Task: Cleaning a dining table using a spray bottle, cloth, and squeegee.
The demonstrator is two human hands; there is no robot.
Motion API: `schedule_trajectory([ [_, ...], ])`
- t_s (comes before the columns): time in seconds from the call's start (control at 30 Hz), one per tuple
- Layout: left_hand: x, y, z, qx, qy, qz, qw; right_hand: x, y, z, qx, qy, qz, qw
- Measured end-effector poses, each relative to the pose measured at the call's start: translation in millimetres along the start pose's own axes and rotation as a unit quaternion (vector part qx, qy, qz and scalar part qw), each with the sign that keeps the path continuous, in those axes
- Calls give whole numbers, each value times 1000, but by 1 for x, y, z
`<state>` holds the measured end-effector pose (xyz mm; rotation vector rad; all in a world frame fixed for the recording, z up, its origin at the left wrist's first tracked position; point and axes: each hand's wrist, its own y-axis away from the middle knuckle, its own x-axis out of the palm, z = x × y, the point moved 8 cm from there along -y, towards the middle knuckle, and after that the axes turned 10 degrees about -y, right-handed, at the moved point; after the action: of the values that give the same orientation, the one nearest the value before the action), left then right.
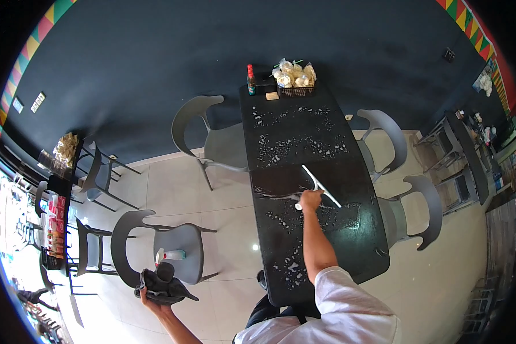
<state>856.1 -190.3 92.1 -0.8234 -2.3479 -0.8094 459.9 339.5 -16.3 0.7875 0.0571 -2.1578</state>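
Note:
My right hand (311,200) grips the handle of a white squeegee (322,187), its blade laid slantwise on the dark table (301,180). Drops and foamy patches of liquid (279,148) cover the far part of the tabletop, and more foam (293,266) lies near its front left. A wet streak runs left from the squeegee. Off the table's left side, my left hand (152,302) holds a bunched dark cloth (161,287). Just beyond the cloth, a spray bottle (172,255) with a red and white head rests on a grey chair seat (187,241).
At the table's far end stand a red-capped sauce bottle (251,81) and a black basket (298,91) of wrapped items. Grey chairs flank the table, including one at far left (225,142) and others at right (391,142). A second table (71,185) with goods stands left.

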Motion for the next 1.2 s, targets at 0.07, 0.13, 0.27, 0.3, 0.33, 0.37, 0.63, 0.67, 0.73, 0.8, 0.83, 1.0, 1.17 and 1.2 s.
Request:
schedule_trajectory([
  [0.07, 4, -2, 1, -4, 7, 9, 1000, 19, 26, 4, 21, 13, 6, 1000],
  [0.13, 12, 0, 0, 12, 6, -5, 1000, 43, 56, 13, 28, 6, 28, 999],
  [0.27, 17, -5, 5, 9, 7, -13, 1000, 73, 78, 23, 11, -7, 33, 999],
  [0.3, 18, -7, 6, 9, 5, -15, 1000, 79, 81, 25, 13, -16, 47, 999],
  [0.33, 19, -9, 7, 8, 3, -17, 1000, 85, 83, 26, 15, -26, 60, 998],
  [0.37, 22, -10, 8, 8, 3, -15, 1000, 93, 89, 32, -16, -6, 82, 997],
  [0.63, 9, -1, 5, 9, 10, -4, 1000, 78, 130, 11, -189, 251, 332, 889],
  [0.67, 10, 0, 7, 7, 11, -5, 1000, 66, 126, 8, -199, 271, 344, 877],
  [0.73, 26, 1, 15, 1, 21, 2, 1000, 45, 118, 4, -205, 293, 347, 867],
  [0.8, 33, 1, 26, -12, 32, 10, 999, 32, 124, 0, -206, 284, 348, 869],
  [0.83, 37, 1, 32, -20, 41, 16, 999, 27, 129, -2, -197, 274, 353, 873],
  [1.0, 54, 8, 51, -30, 39, 34, 998, 1, 132, -23, -195, 284, 378, 860],
  [1.17, 76, 36, 65, -9, 43, 41, 998, -25, 125, -33, -242, 337, 448, 792],
  [1.2, 73, 42, 70, -5, 49, 33, 998, -33, 122, -29, -284, 360, 431, 777],
])
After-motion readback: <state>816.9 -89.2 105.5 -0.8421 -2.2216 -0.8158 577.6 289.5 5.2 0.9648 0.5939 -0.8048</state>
